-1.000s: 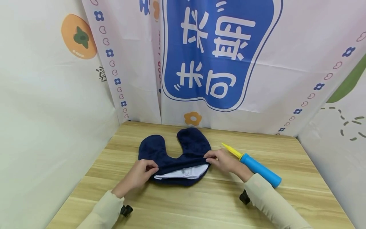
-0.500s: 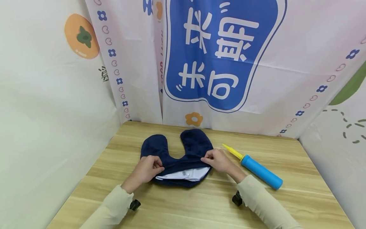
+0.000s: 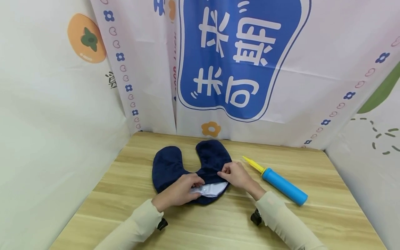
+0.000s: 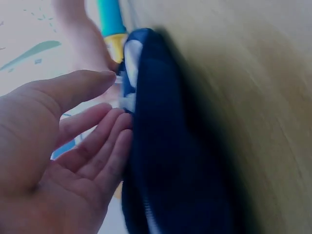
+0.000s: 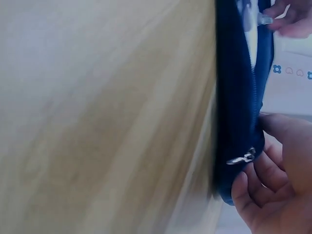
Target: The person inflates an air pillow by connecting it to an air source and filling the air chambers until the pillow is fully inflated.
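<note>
A navy U-shaped neck pillow (image 3: 167,165) lies on the table, its zipped edge facing me. Through the unzipped gap shows a white inner liner (image 3: 215,189). My left hand (image 3: 181,191) is at this gap, thumb and fingers spread apart near a small clear valve (image 5: 265,19) on the liner. With thumb and fingers, my right hand (image 3: 236,174) pinches the upper edge of the cover at the gap's right end. In the right wrist view the metal zipper pull (image 5: 243,157) hangs close to those fingertips.
A blue hand pump (image 3: 285,186) with a yellow nozzle (image 3: 253,164) lies right of the pillow, beyond my right wrist. The wooden table (image 3: 125,194) meets printed cloth walls (image 3: 150,86) at the back and sides.
My left hand has let go of the cover's left edge and moved right to the middle of the gap. My right hand has shifted slightly left, still pinching the edge.
</note>
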{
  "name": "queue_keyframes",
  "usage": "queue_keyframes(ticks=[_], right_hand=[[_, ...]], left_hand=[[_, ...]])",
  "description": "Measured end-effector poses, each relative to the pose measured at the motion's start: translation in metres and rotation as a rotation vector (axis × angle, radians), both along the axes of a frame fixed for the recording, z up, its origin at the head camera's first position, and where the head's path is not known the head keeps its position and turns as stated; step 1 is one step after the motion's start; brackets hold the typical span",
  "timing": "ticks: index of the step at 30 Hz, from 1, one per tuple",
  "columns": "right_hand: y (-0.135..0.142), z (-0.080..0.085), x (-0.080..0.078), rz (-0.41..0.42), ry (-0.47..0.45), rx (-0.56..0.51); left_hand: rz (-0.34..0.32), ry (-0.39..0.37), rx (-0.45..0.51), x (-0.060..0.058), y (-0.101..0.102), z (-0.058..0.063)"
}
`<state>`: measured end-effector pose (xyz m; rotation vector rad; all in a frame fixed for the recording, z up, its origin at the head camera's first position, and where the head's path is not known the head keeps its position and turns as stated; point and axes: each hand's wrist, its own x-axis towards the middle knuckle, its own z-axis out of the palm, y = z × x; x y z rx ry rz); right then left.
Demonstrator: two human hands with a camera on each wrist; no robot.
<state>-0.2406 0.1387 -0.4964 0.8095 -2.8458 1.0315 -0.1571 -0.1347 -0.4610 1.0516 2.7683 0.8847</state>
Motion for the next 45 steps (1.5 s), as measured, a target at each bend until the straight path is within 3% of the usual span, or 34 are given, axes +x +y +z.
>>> queue_keyframes(ticks=[4,10,15,22,26,31,37,41,45], right_hand=[[0.006,0.006,0.003,0.003,-0.017,0.021],[0.035,0.028,0.015,0.088,-0.009,0.017],[0.070,0.048,0.027,0.109,0.070,0.061],[0.129,0.059,0.046,0.052,0.191,0.208],[0.163,0.055,0.057,0.050,0.301,0.248],[0.201,0.050,0.069,0.022,0.377,0.273],[0.226,0.036,0.077,0.002,0.439,0.270],[0.231,0.023,0.080,-0.006,0.415,0.289],[0.232,0.011,0.083,-0.046,0.302,0.298]], left_hand=[[0.017,0.040,-0.034,-0.009,-0.001,-0.010],[-0.003,0.085,-0.094,-0.012,-0.007,-0.014],[-0.017,0.093,-0.092,-0.011,-0.010,-0.010],[-0.031,0.078,-0.101,-0.016,-0.012,-0.018],[-0.041,0.068,-0.098,-0.018,-0.012,-0.019],[-0.055,0.059,-0.082,-0.021,-0.013,-0.019],[-0.051,0.057,-0.081,-0.022,-0.015,-0.019],[-0.057,0.049,-0.076,-0.023,-0.015,-0.018],[-0.066,0.048,-0.073,-0.024,-0.014,-0.019]])
